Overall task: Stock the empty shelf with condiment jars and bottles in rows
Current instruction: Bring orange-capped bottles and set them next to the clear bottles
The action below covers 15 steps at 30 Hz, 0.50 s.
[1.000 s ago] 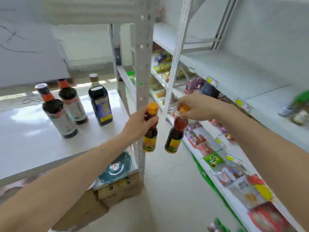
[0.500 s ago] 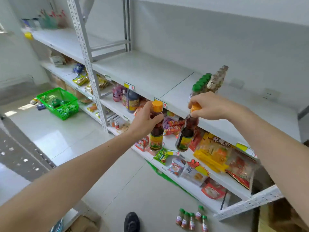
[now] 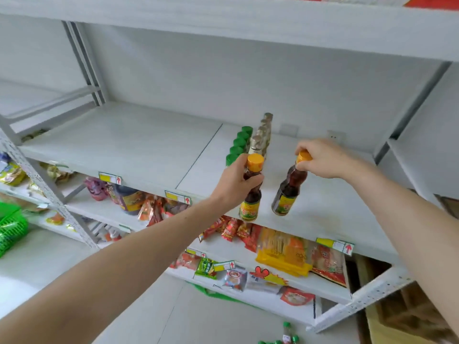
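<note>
Bottles: two small, dark, orange-capped ones are held over the front of the white shelf (image 3: 139, 145), which is mostly bare. Going left to right, the left hand (image 3: 236, 181) curls around the neck of the left bottle (image 3: 250, 194), which hangs upright; the right hand (image 3: 323, 158) pinches the cap of the right bottle (image 3: 288, 189), which tilts with its base toward 7 o'clock. Already stocked at about 12 o'clock from the left hand: a green-capped row (image 3: 239, 145) of about five, and just beside it a silver-capped row (image 3: 263, 132) of perhaps five, hard to count. This looks like the placing step; next, both bottles likely need setting down upright, starting a new row right of the silver caps.
</note>
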### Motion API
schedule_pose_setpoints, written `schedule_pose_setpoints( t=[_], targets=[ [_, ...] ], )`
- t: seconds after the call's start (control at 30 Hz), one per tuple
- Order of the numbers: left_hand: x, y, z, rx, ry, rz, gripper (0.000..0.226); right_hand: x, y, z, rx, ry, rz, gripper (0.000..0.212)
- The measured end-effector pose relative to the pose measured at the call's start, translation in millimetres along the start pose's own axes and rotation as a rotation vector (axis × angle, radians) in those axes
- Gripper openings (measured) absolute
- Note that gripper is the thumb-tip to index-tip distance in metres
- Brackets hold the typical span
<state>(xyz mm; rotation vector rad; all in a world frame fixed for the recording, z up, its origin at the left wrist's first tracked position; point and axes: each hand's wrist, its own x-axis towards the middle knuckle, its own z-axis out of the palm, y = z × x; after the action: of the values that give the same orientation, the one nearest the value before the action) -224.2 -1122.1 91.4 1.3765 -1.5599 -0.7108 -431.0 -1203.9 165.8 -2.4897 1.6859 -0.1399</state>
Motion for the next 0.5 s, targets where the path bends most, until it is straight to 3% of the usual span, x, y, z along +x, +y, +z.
schedule_pose_setpoints(
  t=[0.27,0.5],
  targets=[
    [54.9,-18.0,57.1,-0.057,0.030,-0.027,0.023,68.2,46.5,10.2,0.074,0.066,0.081,0.037],
    [98.0,-17.7,89.3,-0.030,0.109,-0.080,0.029,113.7,63.2,12.6,0.080,0.018,-0.027,0.037]
  ],
)
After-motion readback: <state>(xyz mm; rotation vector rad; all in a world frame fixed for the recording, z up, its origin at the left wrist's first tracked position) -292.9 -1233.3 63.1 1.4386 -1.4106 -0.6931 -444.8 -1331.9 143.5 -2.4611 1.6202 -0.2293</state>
